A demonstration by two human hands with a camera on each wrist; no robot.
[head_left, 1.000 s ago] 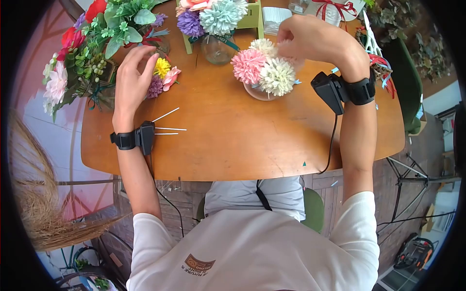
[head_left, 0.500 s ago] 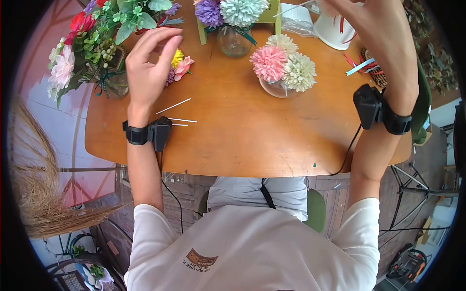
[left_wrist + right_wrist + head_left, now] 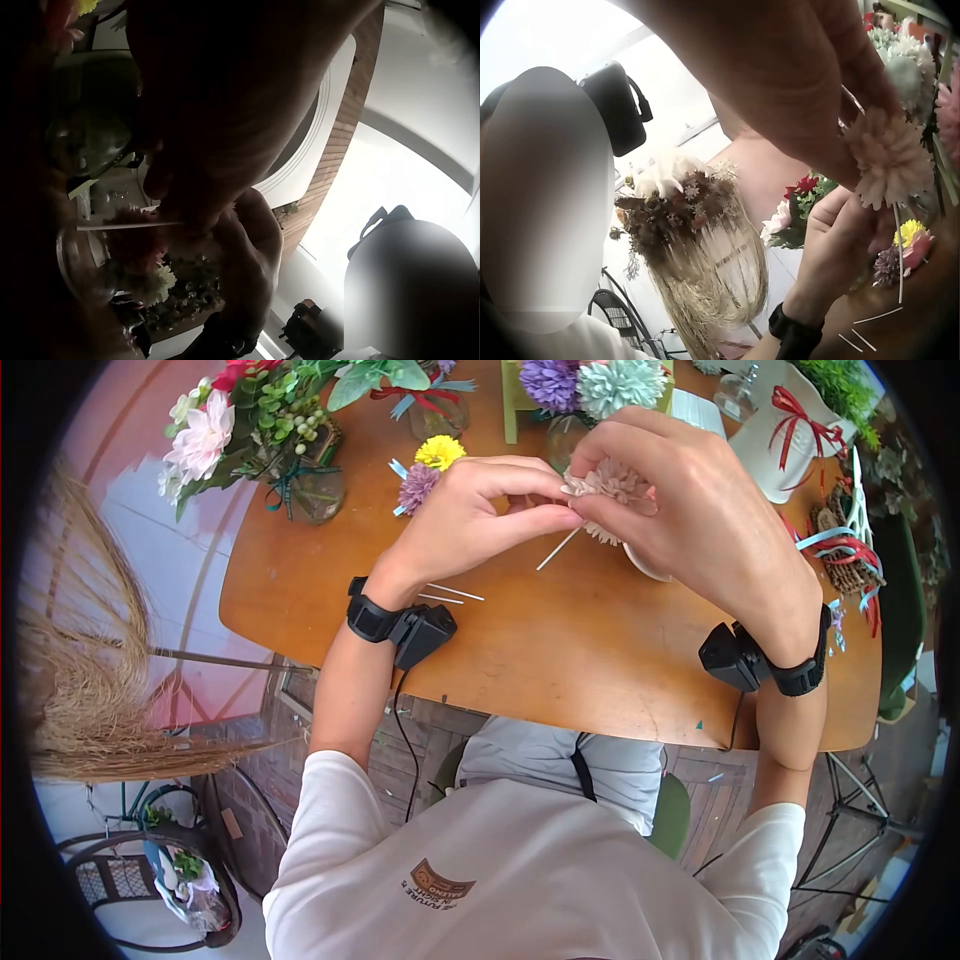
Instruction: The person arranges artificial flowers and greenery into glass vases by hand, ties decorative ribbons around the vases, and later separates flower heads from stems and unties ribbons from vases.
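Observation:
In the head view, my right hand (image 3: 700, 505) holds a pale pink artificial flower (image 3: 618, 488) with shaggy petals. A thin white stick stem (image 3: 558, 548) slants down below it; in the right wrist view the stem hangs from the flower (image 3: 891, 157). My left hand (image 3: 475, 515) meets it from the left, thumb and fingertips pinching at the flower's edge by the stem. Beneath the right hand stands a glass vase (image 3: 648, 565), mostly hidden; in the left wrist view a pink flower (image 3: 139, 247) and a cream flower (image 3: 159, 286) show in it.
White sticks (image 3: 450, 595) lie on the wooden table (image 3: 560, 650) near my left wrist. Yellow (image 3: 440, 452) and purple (image 3: 418, 488) flowers lie behind the left hand. A large bouquet stands at the left; a white ribboned pot (image 3: 795, 435) and a wicker piece (image 3: 840, 545) are at the right.
My right hand swung from the vase out to the far right, then back to the middle with the flower. My left hand moved right and joined it. The head view shifted.

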